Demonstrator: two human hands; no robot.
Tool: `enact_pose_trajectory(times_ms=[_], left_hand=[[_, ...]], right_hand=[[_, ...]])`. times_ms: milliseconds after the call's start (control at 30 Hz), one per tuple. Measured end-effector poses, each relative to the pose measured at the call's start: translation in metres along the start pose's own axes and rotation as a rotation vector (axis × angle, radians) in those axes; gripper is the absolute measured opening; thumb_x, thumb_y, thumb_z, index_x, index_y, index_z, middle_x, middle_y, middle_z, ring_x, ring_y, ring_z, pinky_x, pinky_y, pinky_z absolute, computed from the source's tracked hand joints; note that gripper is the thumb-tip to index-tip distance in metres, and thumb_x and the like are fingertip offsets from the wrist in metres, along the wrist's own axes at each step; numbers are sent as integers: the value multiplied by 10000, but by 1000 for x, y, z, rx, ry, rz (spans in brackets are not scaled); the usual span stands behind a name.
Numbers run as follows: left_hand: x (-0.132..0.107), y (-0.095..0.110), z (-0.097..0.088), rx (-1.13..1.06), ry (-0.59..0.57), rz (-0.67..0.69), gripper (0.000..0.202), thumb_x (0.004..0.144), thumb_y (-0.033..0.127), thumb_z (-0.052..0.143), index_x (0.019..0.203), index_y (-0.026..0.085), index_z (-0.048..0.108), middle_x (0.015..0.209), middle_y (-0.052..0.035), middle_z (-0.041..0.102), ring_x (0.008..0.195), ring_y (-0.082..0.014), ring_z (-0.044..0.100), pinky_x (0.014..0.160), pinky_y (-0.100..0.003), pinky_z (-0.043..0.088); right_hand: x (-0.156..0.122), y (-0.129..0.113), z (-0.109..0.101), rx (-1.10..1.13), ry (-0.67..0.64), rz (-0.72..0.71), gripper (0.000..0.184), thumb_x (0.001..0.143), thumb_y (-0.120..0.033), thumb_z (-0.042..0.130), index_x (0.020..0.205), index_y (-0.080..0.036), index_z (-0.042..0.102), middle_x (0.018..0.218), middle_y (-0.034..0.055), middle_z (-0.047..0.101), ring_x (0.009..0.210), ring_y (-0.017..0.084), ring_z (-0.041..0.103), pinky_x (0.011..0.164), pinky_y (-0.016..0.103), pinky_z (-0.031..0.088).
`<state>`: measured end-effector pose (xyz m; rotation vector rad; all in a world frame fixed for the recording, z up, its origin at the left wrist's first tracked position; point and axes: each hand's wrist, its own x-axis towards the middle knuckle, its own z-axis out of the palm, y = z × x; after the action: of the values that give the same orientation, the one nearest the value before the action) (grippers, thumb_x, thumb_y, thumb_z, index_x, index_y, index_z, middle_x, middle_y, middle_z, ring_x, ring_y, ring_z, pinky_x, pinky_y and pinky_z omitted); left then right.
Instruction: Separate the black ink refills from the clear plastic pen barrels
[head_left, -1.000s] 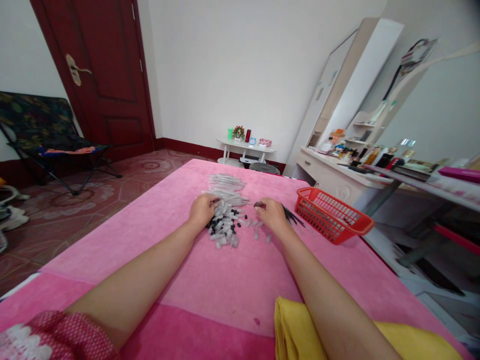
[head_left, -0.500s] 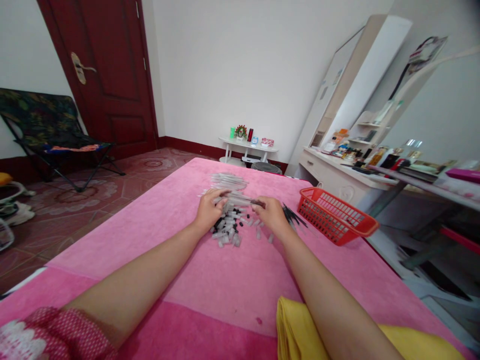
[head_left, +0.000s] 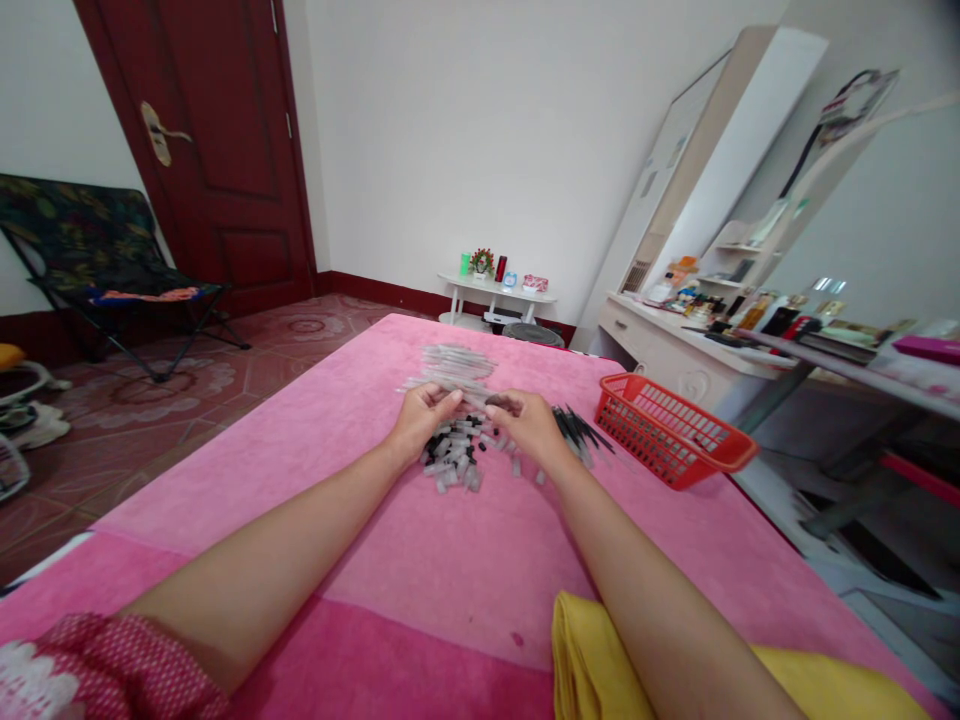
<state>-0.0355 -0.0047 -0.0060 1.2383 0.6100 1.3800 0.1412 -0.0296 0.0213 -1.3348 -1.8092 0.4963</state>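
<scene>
My left hand (head_left: pixel 426 418) is closed in a pinch, thumb and fingers on a slim clear pen (head_left: pixel 472 398). Facing it, my right hand (head_left: pixel 526 425) pinches the pen's other end, where something dark shows at the fingertips; the small parts there are blurred. Just beyond my hands lies a stack of clear pen barrels (head_left: pixel 456 360). Below and between them is a heap of clear and black pen caps (head_left: pixel 454 455), with a few loose ones near my right wrist. Several thin black pen pieces (head_left: pixel 581 430) lie to the right of my right hand.
A red plastic basket (head_left: pixel 675 430) stands at the right edge of the pink-covered table (head_left: pixel 465 560). Yellow cloth (head_left: pixel 600 650) lies under my right forearm. Beyond are a small white table (head_left: pixel 495 285), a cluttered dresser (head_left: pixel 690 345) and a folding chair (head_left: pixel 135 260).
My right hand has moved left, closer to my left hand, so less of the pen shows between them. More of the black pieces on the right is now uncovered.
</scene>
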Motion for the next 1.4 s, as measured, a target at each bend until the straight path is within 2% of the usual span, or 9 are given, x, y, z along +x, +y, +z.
enact_pose_trajectory(times_ms=[233, 367, 533, 633, 867, 1033, 1167, 1267, 1400], left_hand=[[6, -1, -5, -138, 176, -16, 372, 599, 357, 773, 808, 124, 572, 701, -24, 664, 706, -195, 683, 684, -304, 544], [6, -2, -4, -129, 155, -7, 363, 613, 354, 761, 821, 131, 564, 705, -19, 661, 711, -202, 686, 673, -299, 542], [4, -2, -3, -101, 125, -6, 339, 649, 368, 737, 812, 130, 559, 725, -40, 676, 713, -207, 688, 687, -317, 546], [4, -2, -4, -107, 126, -2, 332, 654, 362, 736, 808, 130, 556, 712, -33, 671, 713, -205, 688, 685, -315, 547], [4, -2, -5, -107, 106, -8, 339, 661, 370, 735, 828, 128, 567, 733, -39, 683, 710, -196, 687, 679, -303, 546], [4, -1, -4, -105, 102, -6, 341, 663, 380, 732, 830, 128, 574, 751, -47, 689, 716, -199, 687, 686, -306, 546], [4, -1, -5, -103, 111, -3, 353, 655, 383, 736, 833, 126, 574, 753, -55, 688, 712, -201, 687, 686, -310, 543], [5, -1, -6, -101, 125, -2, 354, 650, 383, 739, 820, 127, 563, 724, -47, 679, 705, -201, 686, 671, -302, 539], [5, -1, -6, -83, 140, -14, 361, 638, 387, 746, 812, 129, 562, 722, -47, 680, 683, -195, 680, 656, -297, 537]], right_hand=[[-11, 11, 0, -645, -57, 64, 168, 794, -291, 571, 879, -222, 697, 925, 52, 709, 884, 189, 632, 728, 248, 418], [-13, 12, 12, -789, -55, 113, 233, 797, -375, 574, 919, -211, 684, 950, 77, 704, 918, 218, 635, 731, 267, 426], [-11, 14, 14, -812, -17, 150, 191, 790, -278, 545, 881, -188, 688, 920, 106, 708, 890, 247, 648, 738, 311, 443], [-10, 16, 13, -627, 61, 126, 171, 767, -226, 538, 834, -185, 689, 866, 92, 713, 871, 238, 649, 765, 322, 452], [-1, 11, 21, 403, 182, 128, 189, 628, -194, 573, 803, -146, 627, 778, 39, 694, 717, 173, 645, 703, 299, 518], [-3, 0, 24, 531, 181, 134, 195, 615, -227, 599, 796, -155, 611, 761, 27, 681, 725, 171, 644, 703, 301, 527], [-1, 1, 15, 344, 191, 130, 184, 664, -194, 556, 829, -147, 621, 813, 50, 693, 740, 165, 644, 712, 288, 517], [-1, 7, 3, 12, 191, 151, 181, 698, -179, 546, 843, -156, 651, 822, 50, 702, 746, 161, 640, 713, 269, 494], [-8, 13, -6, -453, 39, 154, 187, 711, -170, 566, 840, -216, 693, 839, 25, 713, 791, 158, 640, 710, 240, 447]])
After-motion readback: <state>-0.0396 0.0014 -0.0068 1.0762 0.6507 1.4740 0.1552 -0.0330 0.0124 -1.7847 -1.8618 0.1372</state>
